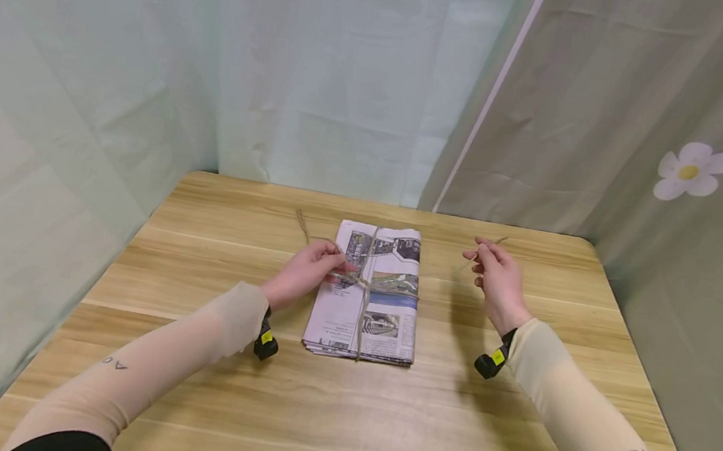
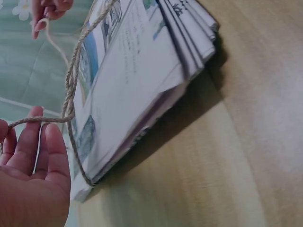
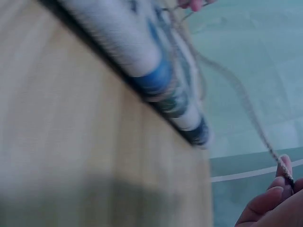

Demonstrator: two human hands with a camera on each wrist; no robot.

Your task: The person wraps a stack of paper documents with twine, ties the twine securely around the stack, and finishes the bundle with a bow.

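1. We see the newspaper bundle lying mid-table, twine crossed over it
2. Our left hand pinches twine at the bundle's left edge
3. Our right hand, raised well right, pinches the other end

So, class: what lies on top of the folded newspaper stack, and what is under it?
Twine crosses the newspaper stack lengthwise and sideways. The wooden table lies under it. Whether twine passes beneath is hidden.

Both arms in snug beige sleeves w/ small dark lettering nr the forearm. Black wrist-worn cameras w/ yellow tag at ea. cuff. Black cloth shows under left sleeve's upper end.
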